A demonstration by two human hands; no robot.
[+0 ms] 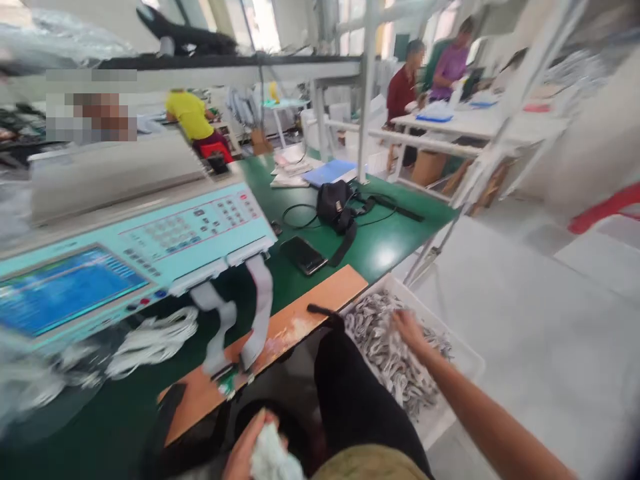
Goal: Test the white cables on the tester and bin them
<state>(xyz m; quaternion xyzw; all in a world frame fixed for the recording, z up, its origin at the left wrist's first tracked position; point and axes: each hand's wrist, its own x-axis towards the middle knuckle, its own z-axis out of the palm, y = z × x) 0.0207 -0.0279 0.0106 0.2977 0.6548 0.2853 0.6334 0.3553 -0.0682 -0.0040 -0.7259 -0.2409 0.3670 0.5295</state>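
Observation:
My left hand (245, 445), low in the head view near my lap, is closed around a pale, whitish bundle (276, 455); blur hides what it is made of. Out to the right, my right hand (407, 328) reaches into a white plastic bin (467, 367) filled with grey-white cable bundles (385, 357). Its fingers touch or hover just over the bundles and are smeared by motion. Ahead of my left hand, two flat ribbon cables (263, 300) hang from a light-blue test machine (200, 223) to small connectors on a wooden board (300, 320).
A phone (304, 256), a black pouch with straps (334, 202) and a blue folder (330, 172) lie on the green table (387, 243). White coiled cables (155, 340) rest before the machine. A shelf post (367, 93) rises behind. Several people work farther back.

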